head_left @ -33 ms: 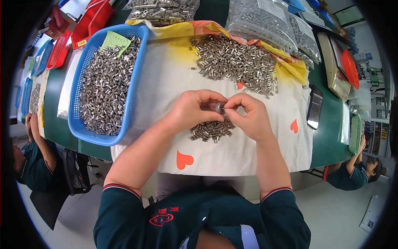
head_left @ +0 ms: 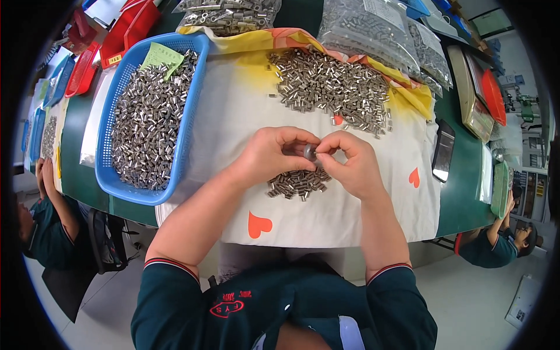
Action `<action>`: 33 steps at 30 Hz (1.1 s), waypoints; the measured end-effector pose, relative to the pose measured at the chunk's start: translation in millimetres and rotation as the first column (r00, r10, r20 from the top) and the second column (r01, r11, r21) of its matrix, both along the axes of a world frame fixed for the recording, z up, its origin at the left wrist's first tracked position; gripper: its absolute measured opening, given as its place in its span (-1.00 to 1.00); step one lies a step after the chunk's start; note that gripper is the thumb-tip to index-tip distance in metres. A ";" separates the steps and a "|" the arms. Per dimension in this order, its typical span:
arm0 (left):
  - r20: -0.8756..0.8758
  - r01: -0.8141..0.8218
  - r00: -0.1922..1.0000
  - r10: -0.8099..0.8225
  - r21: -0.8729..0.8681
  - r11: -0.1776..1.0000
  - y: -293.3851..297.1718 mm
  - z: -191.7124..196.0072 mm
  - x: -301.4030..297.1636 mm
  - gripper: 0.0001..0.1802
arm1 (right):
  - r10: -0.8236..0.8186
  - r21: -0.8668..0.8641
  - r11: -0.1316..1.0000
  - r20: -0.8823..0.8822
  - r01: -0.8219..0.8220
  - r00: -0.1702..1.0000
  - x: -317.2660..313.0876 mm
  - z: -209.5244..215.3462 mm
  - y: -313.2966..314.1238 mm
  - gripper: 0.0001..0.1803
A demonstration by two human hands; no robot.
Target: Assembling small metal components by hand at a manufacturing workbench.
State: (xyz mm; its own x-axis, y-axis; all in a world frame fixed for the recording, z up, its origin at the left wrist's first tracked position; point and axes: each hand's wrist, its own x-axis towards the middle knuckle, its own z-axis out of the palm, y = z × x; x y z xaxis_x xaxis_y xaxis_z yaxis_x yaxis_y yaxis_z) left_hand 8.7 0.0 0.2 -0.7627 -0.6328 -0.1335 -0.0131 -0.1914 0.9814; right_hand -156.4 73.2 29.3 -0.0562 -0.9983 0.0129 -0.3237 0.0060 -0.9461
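Note:
My left hand (head_left: 268,154) and my right hand (head_left: 350,166) meet fingertip to fingertip above a white cloth (head_left: 326,224) with red hearts. Together they pinch one small round metal piece (head_left: 309,153). Just below the hands lies a small pile of short metal sleeves (head_left: 297,184). A much larger heap of the same sleeves (head_left: 332,87) is spread on the cloth farther back. To my left stands a blue plastic basket (head_left: 188,131) filled with more sleeves, with a green paper slip on top.
Clear bags of metal parts (head_left: 373,29) lie at the back, red trays (head_left: 125,26) at the back left. A dark flat device (head_left: 443,151) and a tan tray (head_left: 469,96) rest on the green table (head_left: 461,198). Co-workers sit at far left (head_left: 35,221) and right (head_left: 496,245).

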 end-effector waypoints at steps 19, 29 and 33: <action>0.077 -0.040 0.996 0.054 -0.174 0.984 3.0 -2.4 -0.8 -0.62 | -0.053 -0.169 0.986 -0.356 -0.009 0.933 7.7 3.5 5.4 -0.91; 0.069 -0.057 0.995 0.074 -0.220 0.974 3.7 2.7 0.9 -0.60 | -0.057 -0.094 0.995 -0.218 0.037 0.974 6.2 0.4 6.6 -0.87; 0.007 -0.093 0.995 0.097 -0.219 0.971 3.3 6.5 1.8 -0.60 | -0.147 0.187 0.977 0.234 0.104 0.961 3.1 -5.8 5.1 -0.88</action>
